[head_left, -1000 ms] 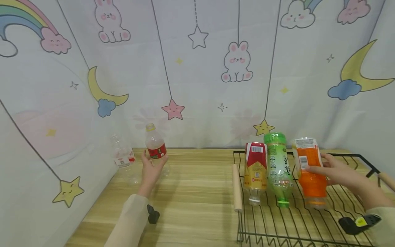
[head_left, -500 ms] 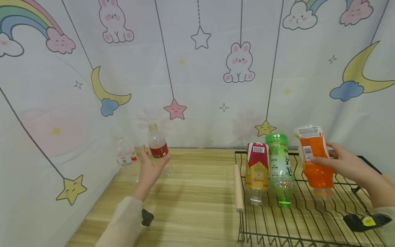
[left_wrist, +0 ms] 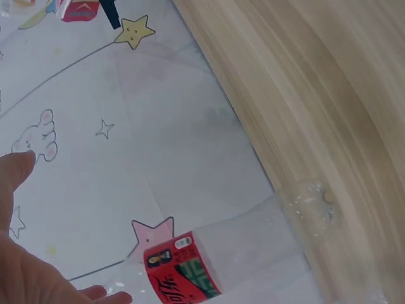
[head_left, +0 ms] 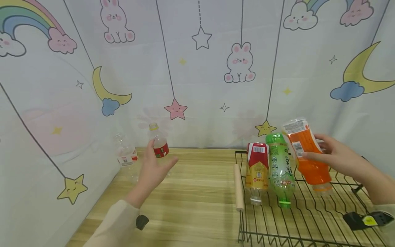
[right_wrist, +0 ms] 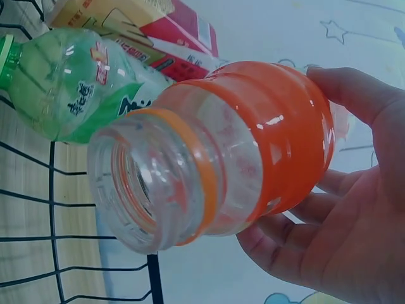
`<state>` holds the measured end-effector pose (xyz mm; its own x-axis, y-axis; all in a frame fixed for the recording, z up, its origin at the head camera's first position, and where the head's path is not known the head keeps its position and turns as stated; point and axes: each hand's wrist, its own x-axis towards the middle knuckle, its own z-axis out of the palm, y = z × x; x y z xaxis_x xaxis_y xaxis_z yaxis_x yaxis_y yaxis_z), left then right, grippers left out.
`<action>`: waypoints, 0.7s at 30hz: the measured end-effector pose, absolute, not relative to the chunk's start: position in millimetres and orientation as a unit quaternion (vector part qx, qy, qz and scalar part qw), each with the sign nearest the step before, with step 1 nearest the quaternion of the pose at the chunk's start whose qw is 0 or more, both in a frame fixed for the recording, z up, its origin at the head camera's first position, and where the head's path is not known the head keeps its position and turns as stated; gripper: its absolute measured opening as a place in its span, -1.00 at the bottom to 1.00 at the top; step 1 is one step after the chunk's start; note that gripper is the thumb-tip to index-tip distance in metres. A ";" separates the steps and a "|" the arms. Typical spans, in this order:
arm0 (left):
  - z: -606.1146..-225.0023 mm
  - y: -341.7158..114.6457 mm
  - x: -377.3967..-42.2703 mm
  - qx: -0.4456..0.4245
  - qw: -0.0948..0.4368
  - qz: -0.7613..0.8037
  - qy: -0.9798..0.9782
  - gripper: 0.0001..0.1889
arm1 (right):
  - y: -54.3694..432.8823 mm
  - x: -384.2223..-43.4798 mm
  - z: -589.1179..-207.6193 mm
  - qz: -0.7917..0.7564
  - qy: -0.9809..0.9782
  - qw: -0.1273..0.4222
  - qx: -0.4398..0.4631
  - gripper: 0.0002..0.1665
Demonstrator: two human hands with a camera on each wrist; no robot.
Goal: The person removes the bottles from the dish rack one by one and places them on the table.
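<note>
My right hand [head_left: 340, 156] grips a clear plastic bottle with an orange label [head_left: 305, 154], its uncapped neck pointing down and its base leaning left. In the right wrist view the open mouth of this orange-labelled bottle [right_wrist: 152, 180] faces the camera, thumb on one side and fingers on the other. My left hand [head_left: 154, 171] has its thumb and fingers spread apart in front of an upright clear bottle with a red label [head_left: 161, 150] on the table. The left wrist view shows the red-labelled bottle [left_wrist: 183, 269] beyond the fingertips, nothing held in the hand.
A black wire rack [head_left: 277, 235] with wooden handles [head_left: 238, 188] stands at right. Neck down in it are a red-and-yellow bottle [head_left: 257, 168] and a green bottle [head_left: 280, 171]. Another clear bottle [head_left: 126, 159] stands at far left by the printed cloth wall [head_left: 197, 79].
My right hand has raised the orange-labelled bottle from the rack and tipped its base left. My left hand has drawn back from the red-labelled bottle, its fingers spreading.
</note>
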<state>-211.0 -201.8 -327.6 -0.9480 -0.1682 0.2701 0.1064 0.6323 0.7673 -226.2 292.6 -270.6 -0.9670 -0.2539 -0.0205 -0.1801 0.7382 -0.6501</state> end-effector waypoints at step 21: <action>-300.4 -138.1 -171.1 -0.194 0.271 -0.232 -0.914 -0.06 | 227.4 -202.8 -241.7 -0.344 0.917 0.071 -0.191 -0.10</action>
